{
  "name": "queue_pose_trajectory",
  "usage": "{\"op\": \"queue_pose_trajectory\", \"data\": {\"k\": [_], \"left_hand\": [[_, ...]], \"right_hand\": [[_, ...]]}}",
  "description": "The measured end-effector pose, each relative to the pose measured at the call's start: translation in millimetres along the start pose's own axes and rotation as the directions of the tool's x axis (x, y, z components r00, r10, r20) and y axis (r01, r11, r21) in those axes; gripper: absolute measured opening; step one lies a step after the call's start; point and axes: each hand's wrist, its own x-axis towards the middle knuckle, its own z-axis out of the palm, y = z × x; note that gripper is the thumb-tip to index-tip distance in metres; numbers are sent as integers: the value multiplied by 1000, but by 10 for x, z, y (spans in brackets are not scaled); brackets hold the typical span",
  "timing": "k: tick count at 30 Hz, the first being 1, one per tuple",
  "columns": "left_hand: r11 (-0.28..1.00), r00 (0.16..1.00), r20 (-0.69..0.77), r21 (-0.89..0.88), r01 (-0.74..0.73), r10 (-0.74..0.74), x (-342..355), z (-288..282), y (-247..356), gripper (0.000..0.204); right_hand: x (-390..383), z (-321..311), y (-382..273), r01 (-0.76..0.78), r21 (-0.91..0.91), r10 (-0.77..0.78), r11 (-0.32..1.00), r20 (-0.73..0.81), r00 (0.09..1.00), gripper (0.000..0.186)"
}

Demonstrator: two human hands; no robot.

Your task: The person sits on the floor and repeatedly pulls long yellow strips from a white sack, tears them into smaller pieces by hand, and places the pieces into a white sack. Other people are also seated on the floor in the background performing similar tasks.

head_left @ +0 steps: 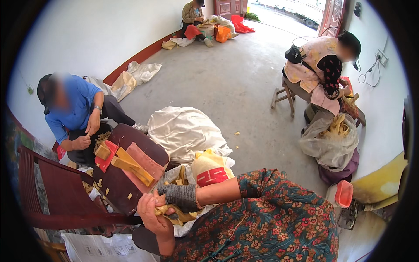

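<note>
My left hand [152, 216] comes up from the lower edge, its fingers closed around a tan, ribbon-like strip [162, 210]. Pressed close against it is my right hand [161, 199], in a grey knitted wrist cover [183, 197], with its fingers bent at the same strip and partly hidden. More yellow-tan strips [185, 217] lie in a white sack just below the hands. Beyond them, a dark maroon seat [124, 183] bears a pinkish-red cloth [146, 168], a long wooden piece [133, 168] and a red tray-like piece [106, 156] with a wooden block on it.
A maroon wooden chair [61, 187] stands close at left. White cloth [185, 133] and a yellow-and-white sack [212, 168] lie ahead. A person in blue [74, 105] sits at left; others work at far back and at right, beside a clear bag [331, 144] of strips.
</note>
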Motion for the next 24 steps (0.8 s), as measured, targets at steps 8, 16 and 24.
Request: {"op": "queue_pose_trajectory", "data": {"k": [8,16,24], "left_hand": [[939,983,101,-295,176,-153,24,93,-60,16],[300,727,483,-690,659,-488,17,56,43,11],[745,885,320,-484,459,-337,108,229,31,16]], "right_hand": [[-244,41,-239,255,-941,-334,225,171,927,30],[-258,-162,-331,388,-899,-289,204,323,901,8],[-329,-324,-259,279,-960,-525,27,224,821,23]]}}
